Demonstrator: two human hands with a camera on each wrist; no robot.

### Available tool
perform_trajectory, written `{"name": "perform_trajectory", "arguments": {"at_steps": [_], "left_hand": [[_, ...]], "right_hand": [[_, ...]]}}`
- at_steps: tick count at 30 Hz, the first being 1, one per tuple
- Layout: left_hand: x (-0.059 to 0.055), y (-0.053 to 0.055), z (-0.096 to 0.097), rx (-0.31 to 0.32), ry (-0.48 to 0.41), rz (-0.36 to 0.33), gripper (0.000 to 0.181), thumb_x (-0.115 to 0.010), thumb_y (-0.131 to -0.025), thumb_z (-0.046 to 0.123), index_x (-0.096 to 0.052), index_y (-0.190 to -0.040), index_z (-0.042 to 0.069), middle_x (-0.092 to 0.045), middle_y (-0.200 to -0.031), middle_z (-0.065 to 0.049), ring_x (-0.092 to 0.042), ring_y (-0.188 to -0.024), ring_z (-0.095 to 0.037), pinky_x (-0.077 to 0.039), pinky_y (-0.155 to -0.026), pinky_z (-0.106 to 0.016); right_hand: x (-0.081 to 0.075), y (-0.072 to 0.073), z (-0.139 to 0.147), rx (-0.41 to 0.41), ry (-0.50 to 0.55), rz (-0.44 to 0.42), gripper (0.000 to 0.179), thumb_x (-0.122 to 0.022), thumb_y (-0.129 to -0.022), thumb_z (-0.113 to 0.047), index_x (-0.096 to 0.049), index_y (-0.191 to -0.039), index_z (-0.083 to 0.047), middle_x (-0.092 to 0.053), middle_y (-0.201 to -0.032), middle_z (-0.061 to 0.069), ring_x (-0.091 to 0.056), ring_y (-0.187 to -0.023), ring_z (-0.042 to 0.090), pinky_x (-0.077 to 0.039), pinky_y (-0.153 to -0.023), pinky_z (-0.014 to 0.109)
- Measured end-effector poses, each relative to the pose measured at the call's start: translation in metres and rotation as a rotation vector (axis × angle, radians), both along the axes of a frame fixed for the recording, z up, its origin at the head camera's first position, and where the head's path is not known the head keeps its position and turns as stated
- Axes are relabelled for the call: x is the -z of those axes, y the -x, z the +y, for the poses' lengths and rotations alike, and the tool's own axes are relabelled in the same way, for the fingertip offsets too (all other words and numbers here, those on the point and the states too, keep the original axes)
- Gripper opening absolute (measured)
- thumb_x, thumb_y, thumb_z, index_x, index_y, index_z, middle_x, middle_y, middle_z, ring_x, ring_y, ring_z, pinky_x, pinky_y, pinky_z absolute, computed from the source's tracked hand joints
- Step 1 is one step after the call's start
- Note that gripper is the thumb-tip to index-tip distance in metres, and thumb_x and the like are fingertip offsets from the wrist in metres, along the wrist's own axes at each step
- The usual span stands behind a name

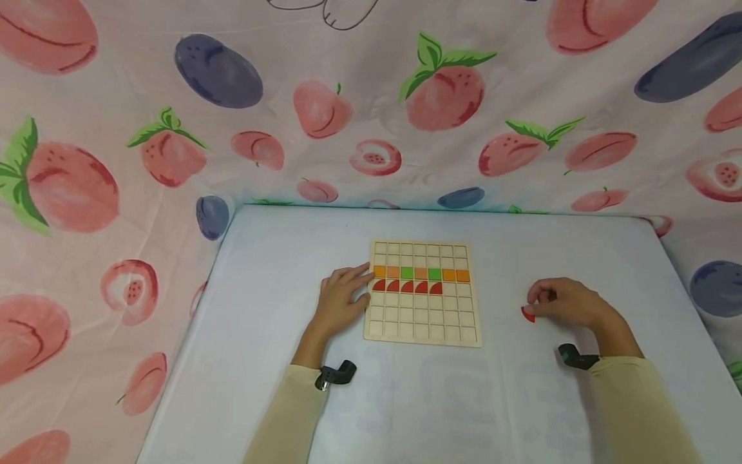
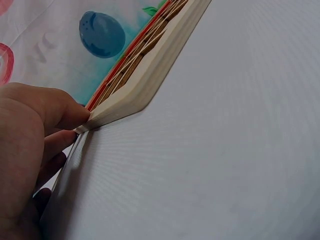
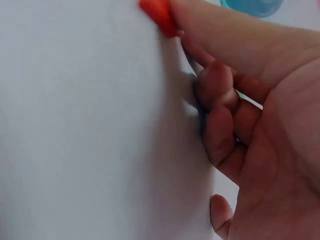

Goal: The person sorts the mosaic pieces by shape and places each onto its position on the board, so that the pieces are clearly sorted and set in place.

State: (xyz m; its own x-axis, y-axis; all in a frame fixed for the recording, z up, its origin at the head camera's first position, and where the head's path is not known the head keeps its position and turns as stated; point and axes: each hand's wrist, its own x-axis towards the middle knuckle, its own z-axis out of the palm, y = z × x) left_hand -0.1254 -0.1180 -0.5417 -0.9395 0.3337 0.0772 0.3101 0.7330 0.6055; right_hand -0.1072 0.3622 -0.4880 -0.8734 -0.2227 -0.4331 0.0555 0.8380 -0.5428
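A square wooden board [image 1: 422, 325] with a raised grid lies on the white table. One row of it holds orange and green square tiles [image 1: 407, 273], and the row nearer me has several red quarter-circle pieces [image 1: 408, 287] from the left side on. My left hand [image 1: 342, 299] touches the board's left edge with thumb and extended fingers; the left wrist view has the thumb [image 2: 70, 112] against the wooden rim. To the right of the board, my right hand [image 1: 565, 303] pinches a loose red quarter-circle piece [image 1: 528, 314] between thumb and fingers, low over the table.
White cloth covers the table [image 1: 261, 258]. Fruit-printed fabric [image 1: 371, 96] rises behind it and at both sides. A dark wrist camera [image 1: 339, 374] sits on the left wrist, another camera [image 1: 576, 356] on the right. Tabletop separates the right hand from the board.
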Motion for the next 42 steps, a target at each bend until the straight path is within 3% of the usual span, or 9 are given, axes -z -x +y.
{"name": "perform_trajectory", "arguments": {"at_steps": [6, 14, 26, 42], "left_hand": [[0.000, 0.001, 0.000, 0.004, 0.001, 0.005, 0.047, -0.062, -0.094, 0.025, -0.063, -0.141, 0.022, -0.048, -0.158, 0.008, -0.043, -0.140, -0.021, -0.032, -0.107, -0.049], [0.000, 0.000, 0.000, -0.001, 0.010, -0.002, 0.047, -0.063, -0.094, 0.026, -0.063, -0.141, 0.022, -0.047, -0.158, 0.009, -0.043, -0.139, -0.020, -0.033, -0.106, -0.049], [-0.001, -0.001, 0.001, -0.008, 0.021, -0.008, 0.047, -0.062, -0.094, 0.026, -0.064, -0.140, 0.023, -0.048, -0.158, 0.008, -0.043, -0.140, -0.021, -0.033, -0.106, -0.049], [0.000, 0.000, 0.001, -0.007, 0.029, -0.005, 0.046, -0.062, -0.094, 0.026, -0.064, -0.140, 0.024, -0.047, -0.158, 0.009, -0.043, -0.140, -0.021, -0.033, -0.106, -0.049]], "right_hand": [[0.003, 0.002, -0.001, 0.024, -0.005, 0.056, 0.022, -0.064, -0.099, -0.039, -0.068, -0.104, -0.018, -0.055, -0.086, -0.001, -0.049, -0.084, 0.015, -0.037, -0.071, 0.033], [0.006, -0.001, 0.008, 0.007, 0.160, -0.020, 0.039, -0.077, -0.090, -0.023, -0.069, -0.127, -0.014, -0.056, -0.087, 0.004, -0.052, -0.079, 0.014, -0.044, -0.067, 0.026], [0.006, -0.003, 0.005, 0.013, 0.128, 0.030, 0.040, -0.079, -0.088, -0.022, -0.072, -0.127, -0.016, -0.051, -0.077, 0.001, -0.048, -0.074, 0.012, -0.040, -0.064, 0.027], [0.008, -0.006, 0.003, 0.046, 0.124, 0.056, 0.032, -0.083, -0.084, -0.027, -0.075, -0.114, -0.020, -0.053, -0.083, 0.001, -0.049, -0.075, 0.011, -0.039, -0.065, 0.027]]}}
